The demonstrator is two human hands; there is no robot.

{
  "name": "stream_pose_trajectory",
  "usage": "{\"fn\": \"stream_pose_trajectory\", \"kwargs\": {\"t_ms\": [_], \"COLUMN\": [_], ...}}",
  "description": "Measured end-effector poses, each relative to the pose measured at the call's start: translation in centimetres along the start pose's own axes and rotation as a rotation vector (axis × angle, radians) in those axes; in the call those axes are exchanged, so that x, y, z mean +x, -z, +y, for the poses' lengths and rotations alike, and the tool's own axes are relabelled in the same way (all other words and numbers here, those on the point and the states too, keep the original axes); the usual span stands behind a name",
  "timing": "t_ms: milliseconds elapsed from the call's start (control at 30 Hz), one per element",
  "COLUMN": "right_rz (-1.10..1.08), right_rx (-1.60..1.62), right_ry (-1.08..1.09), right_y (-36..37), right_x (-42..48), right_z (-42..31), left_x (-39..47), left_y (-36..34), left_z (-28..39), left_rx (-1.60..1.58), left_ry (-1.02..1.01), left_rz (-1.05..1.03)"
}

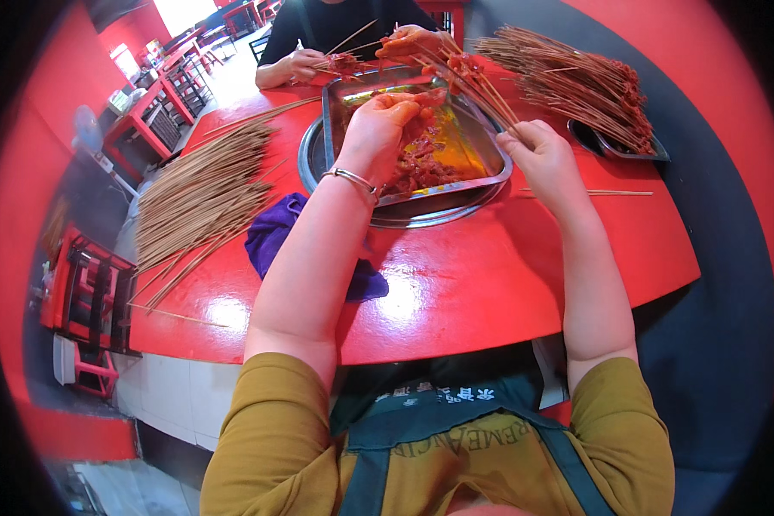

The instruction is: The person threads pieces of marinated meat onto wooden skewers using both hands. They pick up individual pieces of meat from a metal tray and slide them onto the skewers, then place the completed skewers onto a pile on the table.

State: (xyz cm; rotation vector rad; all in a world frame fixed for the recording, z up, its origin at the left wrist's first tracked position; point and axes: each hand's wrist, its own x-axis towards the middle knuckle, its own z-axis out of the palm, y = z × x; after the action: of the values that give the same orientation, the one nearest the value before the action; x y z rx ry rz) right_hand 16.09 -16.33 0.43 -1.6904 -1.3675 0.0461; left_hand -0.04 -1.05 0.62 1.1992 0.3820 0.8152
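My left hand (382, 132), its fingers stained orange, is over the steel tray (498, 179) with its fingertips closed on a piece of red marinated meat (433, 97). In my right hand (542, 151), at the tray's right rim, are several bamboo skewers (498, 109). They tilt up and away to the left, with meat on their far ends. Inside the tray lie a heap of marinated meat strips (426, 168) and yellow-orange oil. Under the tray shows a round metal rim (419, 222).
Bare bamboo skewers (200, 187) lie in a pile at left, beside a purple cloth (274, 232). Loaded skewers (574, 90) are heaped on a metal tray (658, 149) at right. Across the red table (477, 290), a person's hands (303, 64) hold skewers and meat.
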Motion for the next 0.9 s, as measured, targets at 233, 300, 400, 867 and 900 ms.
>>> {"fn": "stream_pose_trajectory", "kwargs": {"t_ms": [233, 300, 400, 867, 900], "right_rz": [-0.069, -0.037, 0.027, -0.079, -0.073], "right_rx": [-0.102, -0.089, -0.041, -0.082, -0.095], "right_ry": [-0.022, -0.018, 0.001, -0.022, -0.025], "right_y": [-0.1, -0.4, -1.0, 0.0, 0.0], "right_x": [0.0, -0.1, -0.2, -0.2, -0.2], "right_z": [0.2, 0.1, 0.0, -0.5, -0.5], "left_x": [-0.1, -0.4, -0.4, 0.7, 0.6], "left_y": [-0.9, -1.5, -1.8, -0.4, -0.7], "left_z": [-0.8, -0.8, -1.1, -1.4, -1.4], "left_rx": [0.206, 0.168, 0.115, 0.406, 0.537], "left_ry": [-0.286, -0.229, -0.13, -0.464, -0.541], "left_rz": [0.159, 0.093, 0.011, 0.323, 0.336]}}
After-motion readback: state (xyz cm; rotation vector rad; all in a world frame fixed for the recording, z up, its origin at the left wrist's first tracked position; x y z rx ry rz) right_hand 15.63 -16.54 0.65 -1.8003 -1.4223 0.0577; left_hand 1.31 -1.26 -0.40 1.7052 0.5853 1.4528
